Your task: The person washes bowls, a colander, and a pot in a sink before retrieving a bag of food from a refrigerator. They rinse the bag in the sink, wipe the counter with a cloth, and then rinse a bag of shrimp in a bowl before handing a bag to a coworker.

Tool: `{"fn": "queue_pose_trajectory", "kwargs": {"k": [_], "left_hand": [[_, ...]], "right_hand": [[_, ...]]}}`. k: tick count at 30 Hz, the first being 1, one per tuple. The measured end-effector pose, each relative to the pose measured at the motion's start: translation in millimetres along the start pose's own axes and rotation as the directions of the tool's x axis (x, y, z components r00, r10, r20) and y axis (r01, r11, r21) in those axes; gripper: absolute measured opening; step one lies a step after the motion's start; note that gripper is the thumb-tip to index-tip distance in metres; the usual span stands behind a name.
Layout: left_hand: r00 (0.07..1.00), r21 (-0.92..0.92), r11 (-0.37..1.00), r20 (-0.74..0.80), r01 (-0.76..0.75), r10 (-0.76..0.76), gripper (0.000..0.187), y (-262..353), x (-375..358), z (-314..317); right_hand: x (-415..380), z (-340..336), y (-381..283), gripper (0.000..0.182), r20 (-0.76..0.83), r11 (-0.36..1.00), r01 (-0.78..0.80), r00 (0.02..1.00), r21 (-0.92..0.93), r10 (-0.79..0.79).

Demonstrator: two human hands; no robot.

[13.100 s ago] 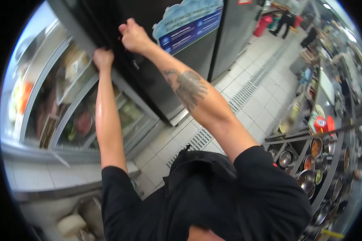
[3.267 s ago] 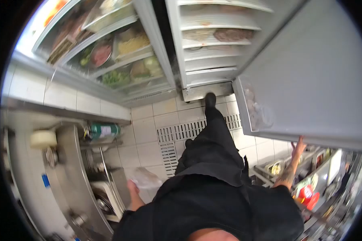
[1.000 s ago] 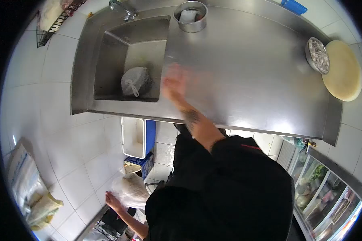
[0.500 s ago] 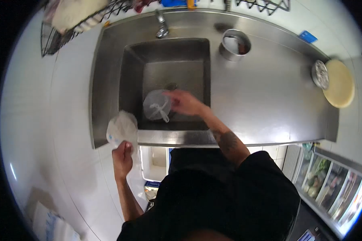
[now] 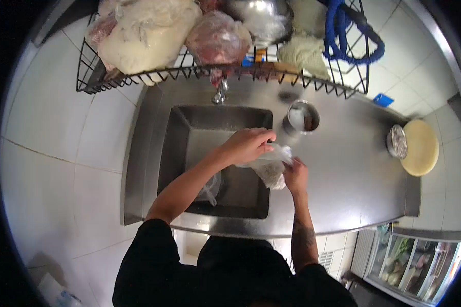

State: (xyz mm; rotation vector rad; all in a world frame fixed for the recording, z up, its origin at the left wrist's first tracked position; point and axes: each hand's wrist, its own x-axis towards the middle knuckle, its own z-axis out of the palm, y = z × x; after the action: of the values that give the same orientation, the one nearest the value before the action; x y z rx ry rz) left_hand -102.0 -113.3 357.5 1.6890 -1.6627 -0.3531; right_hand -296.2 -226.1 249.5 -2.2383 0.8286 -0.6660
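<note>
Head view: you had a clear plastic bag (image 5: 269, 166) lifted over the right edge of the sink (image 5: 179, 153), so it was already at the steel bench (image 5: 343, 169) but, as far as I could judge, not yet opened or emptied. Your left hand (image 5: 248, 145) was clenched on the bag's top, and your right hand (image 5: 295, 175) pinched its side. Another bag (image 5: 210, 187) lay in the basin below your forearm.

No text, label, brand or number could be read anywhere (the blue tag (image 5: 379, 99) on the bench (image 5: 343, 169) was too small to show any writing).
</note>
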Motion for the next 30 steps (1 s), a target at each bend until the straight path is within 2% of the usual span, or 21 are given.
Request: {"fn": "queue_pose_trajectory", "kwargs": {"k": [3,4,5,7,8,9,10,11,13,14,16,17,18,19,20,22,23,24,26,28,30], "left_hand": [[0.979,-0.056,0.997,-0.203,-0.044,0.032,0.012,22,-6,-44],[0.954,0.021,0.997,-0.289,-0.073,0.076,0.012,36,-9,-66],[0.921,0.104,0.99,-0.367,-0.096,0.128,0.012,51,-12,-91],[0.865,0.248,0.967,-0.472,-0.056,0.171,0.011,70,-14,-138],[0.852,0.264,0.964,-0.495,-0.037,0.168,0.01,74,-14,-160],[0.842,0.269,0.963,-0.515,-0.023,0.164,0.01,79,-8,-175],[0.852,0.268,0.962,-0.491,-0.051,0.182,0.01,89,5,-186],[0.879,0.302,0.95,-0.428,-0.083,0.213,0.009,100,16,-195],[0.904,0.362,0.915,-0.309,-0.177,0.297,0.01,104,45,-202],[0.903,0.386,0.891,-0.248,-0.24,0.351,0.014,103,67,-199],[0.959,0.533,0.841,-0.177,-0.095,0.221,0.027,113,105,-185],[0.971,0.594,0.804,-0.17,-0.036,0.169,0.033,104,127,-172],[0.98,0.651,0.758,-0.166,0.026,0.109,0.04,92,147,-159],[0.992,0.684,0.727,-0.124,0.058,0.038,0.042,88,163,-149],[0.996,0.719,0.69,-0.084,0.084,-0.033,0.044,84,172,-143],[0.986,0.678,0.729,-0.168,0.099,0.022,0.038,86,179,-150],[0.904,0.602,0.798,-0.36,0.036,0.23,0.037,74,175,-155],[0.847,0.416,0.909,-0.491,0.024,0.203,0.044,111,145,-162],[0.714,0.387,0.918,-0.665,0.08,0.218,0.041,93,121,-181],[0.655,0.43,0.899,-0.703,0.081,0.277,0.038,104,77,-189],[0.538,0.609,0.785,-0.703,0.116,0.466,0.035,120,30,-178]], "right_hand": [[10,-17,25,0.007,-0.126,0.989,-0.013,0.992,-0.144,-0.005],[8,-21,33,0.009,-0.141,0.987,-0.007,0.99,-0.163,-0.017],[9,-13,55,0.015,-0.177,0.968,-0.201,0.958,0.148,0.226],[17,-20,63,0.013,-0.201,0.907,-0.348,0.896,0.236,0.397],[22,-22,68,0.013,-0.216,0.901,-0.35,0.888,0.255,0.406],[26,-24,77,0.017,-0.321,0.934,-0.327,0.877,0.145,0.357],[28,-26,86,0.023,-0.418,0.948,-0.318,0.857,0.029,0.301],[28,-30,97,0.023,-0.435,0.94,-0.34,0.841,0.038,0.322],[36,-41,113,0.025,-0.392,0.78,-0.581,0.678,0.233,0.622],[40,-46,112,0.025,-0.402,0.775,-0.588,0.667,0.233,0.627],[45,-57,112,0.029,-0.216,0.726,-0.586,0.704,0.36,0.676],[49,-62,115,0.032,-0.078,0.715,-0.665,0.718,0.213,0.691],[44,-61,110,0.035,-0.231,0.83,-0.54,0.833,-0.142,0.503],[40,-60,98,0.039,-0.281,0.789,-0.362,0.927,-0.496,0.248],[36,-65,77,0.039,-0.266,0.785,-0.356,0.931,-0.507,0.251],[19,-88,20,0.042,-0.289,0.923,-0.36,0.906,-0.136,0.311],[7,-93,3,0.036,-0.261,0.948,-0.316,0.912,0.047,0.316],[-7,-88,2,0.03,-0.243,0.951,-0.226,0.93,0.211,0.275],[-34,-88,-24,0.023,-0.157,0.923,-0.237,0.943,0.302,0.293],[-61,-77,-33,0.021,0.024,0.861,-0.271,0.957,0.43,0.289],[-74,-76,-66,0.025,0.11,0.796,-0.203,0.979,0.57,0.171]]}}
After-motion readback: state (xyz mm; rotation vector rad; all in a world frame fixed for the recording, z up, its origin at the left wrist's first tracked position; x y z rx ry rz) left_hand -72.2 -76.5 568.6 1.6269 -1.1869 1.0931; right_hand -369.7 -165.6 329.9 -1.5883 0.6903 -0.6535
